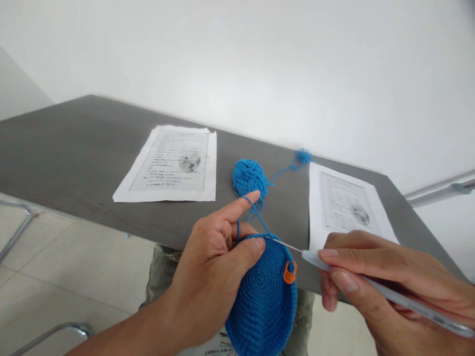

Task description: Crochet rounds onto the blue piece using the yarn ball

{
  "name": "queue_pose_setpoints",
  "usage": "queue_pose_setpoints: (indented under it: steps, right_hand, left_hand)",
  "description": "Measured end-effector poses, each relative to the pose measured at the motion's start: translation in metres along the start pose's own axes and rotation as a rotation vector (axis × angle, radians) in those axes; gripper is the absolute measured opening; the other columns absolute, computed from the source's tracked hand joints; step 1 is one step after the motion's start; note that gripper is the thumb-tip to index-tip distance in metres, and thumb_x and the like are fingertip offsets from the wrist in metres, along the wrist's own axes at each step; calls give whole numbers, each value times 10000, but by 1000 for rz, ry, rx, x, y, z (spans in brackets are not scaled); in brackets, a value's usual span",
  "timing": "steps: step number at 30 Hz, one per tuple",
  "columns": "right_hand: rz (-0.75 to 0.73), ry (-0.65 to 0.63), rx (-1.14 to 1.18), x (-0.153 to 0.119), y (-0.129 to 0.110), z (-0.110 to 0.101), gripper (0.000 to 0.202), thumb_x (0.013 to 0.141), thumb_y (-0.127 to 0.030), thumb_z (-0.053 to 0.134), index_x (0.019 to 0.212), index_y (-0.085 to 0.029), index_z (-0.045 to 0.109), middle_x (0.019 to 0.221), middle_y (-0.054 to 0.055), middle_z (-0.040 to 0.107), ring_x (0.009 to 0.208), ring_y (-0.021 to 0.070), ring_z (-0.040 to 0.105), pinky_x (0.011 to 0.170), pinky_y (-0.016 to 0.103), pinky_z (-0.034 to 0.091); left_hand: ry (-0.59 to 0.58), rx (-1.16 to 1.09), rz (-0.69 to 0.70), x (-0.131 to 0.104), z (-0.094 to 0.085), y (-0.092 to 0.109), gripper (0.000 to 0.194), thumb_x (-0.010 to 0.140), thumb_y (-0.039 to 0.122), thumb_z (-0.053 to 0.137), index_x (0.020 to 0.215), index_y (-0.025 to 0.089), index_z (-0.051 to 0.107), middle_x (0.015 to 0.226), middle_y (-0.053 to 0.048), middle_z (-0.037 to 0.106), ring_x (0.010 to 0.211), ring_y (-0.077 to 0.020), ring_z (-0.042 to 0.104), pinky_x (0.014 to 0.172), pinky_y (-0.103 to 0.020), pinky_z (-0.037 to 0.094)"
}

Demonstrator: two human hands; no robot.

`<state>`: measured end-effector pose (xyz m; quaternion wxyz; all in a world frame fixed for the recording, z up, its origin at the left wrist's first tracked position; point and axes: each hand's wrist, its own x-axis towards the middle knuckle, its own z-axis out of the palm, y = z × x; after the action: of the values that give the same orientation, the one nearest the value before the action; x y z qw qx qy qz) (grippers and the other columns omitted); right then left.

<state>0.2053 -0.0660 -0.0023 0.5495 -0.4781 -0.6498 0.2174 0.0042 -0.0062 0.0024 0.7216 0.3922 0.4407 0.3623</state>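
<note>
A blue crocheted piece (261, 296), rounded and cupped, hangs from my left hand (218, 257), whose thumb presses on its top edge. Blue yarn loops over the raised left index finger and runs down to that edge. My right hand (378, 277) grips a crochet hook (315, 259) with a pale handle; its thin metal shaft reaches the top edge of the piece beside the left thumb. An orange stitch marker (290, 272) is clipped on the right edge of the piece. Beyond the left index finger lies a blue yarn ball (249, 178).
On the grey table (92, 143) are a printed sheet (174, 163) at left and another printed sheet (345, 202) at right. A small yarn tangle (303, 156) lies near the wall. Metal tube legs (17, 232) stand at the lower left.
</note>
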Motion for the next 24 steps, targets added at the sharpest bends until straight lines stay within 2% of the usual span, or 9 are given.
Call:
queue_pose_setpoints:
  steps: [2,3,7,11,15,16,18,20,24]
  right_hand:
    - [37,113,-56,-2,-5,4,230,966,-199,768,1072,-380,864,747,36,726,526,200,633,376,325,411]
    - [38,126,-101,-2,-6,4,205,964,-212,773,1045,-375,867,769,41,740,529,200,635,386,330,430]
    - [-110,-87,-273,1,-6,-7,205,903,-194,815,1050,-320,881,819,60,801,559,200,698,404,304,526]
    - [-148,-72,-312,1,-5,-11,185,964,-212,758,1069,-309,875,827,62,808,604,206,736,523,305,639]
    - [-270,-178,-370,5,-4,-3,293,908,-162,806,1160,-298,865,944,65,852,697,219,795,620,292,692]
    - [-309,-204,-343,6,-3,1,334,900,-140,799,1183,-306,860,926,56,853,690,216,795,601,286,687]
    - [-246,-72,-285,7,1,9,333,895,-127,806,1164,-315,864,888,48,841,674,205,784,582,289,675]
    - [-175,-2,-151,5,6,16,310,895,-106,800,1124,-302,872,829,44,816,612,181,749,503,270,628]
    - [-75,-26,170,1,16,25,352,936,-49,734,1179,-275,852,770,36,783,500,145,695,414,248,559]
  left_hand:
    - [4,-3,21,-1,1,-2,873,795,273,838,1624,213,571,646,24,663,500,-128,566,473,-208,374]
    - [6,0,36,-1,1,-2,844,808,266,820,1616,220,582,644,33,644,502,-126,557,472,-208,377]
    - [21,103,110,-4,0,-4,701,878,274,755,1569,235,639,671,24,677,498,-115,529,458,-198,392]
    - [24,201,156,-7,2,-2,698,908,273,733,1595,245,611,718,7,758,551,-140,610,505,-206,468]
    - [95,277,227,-10,9,-1,689,908,257,737,1585,194,623,688,4,765,521,-124,578,492,-199,442]
    - [109,285,246,-10,10,-1,688,904,251,743,1579,184,629,682,2,767,518,-121,574,483,-197,432]
    - [67,238,243,-9,11,-2,697,873,204,766,1560,183,644,714,-2,790,550,-130,633,485,-190,446]
    - [22,138,202,-6,11,-3,718,848,158,780,1551,186,640,745,2,808,583,-140,691,502,-184,484]
    - [18,-22,141,0,6,-6,759,796,120,846,1525,171,644,762,-1,835,638,-154,743,570,-192,562]
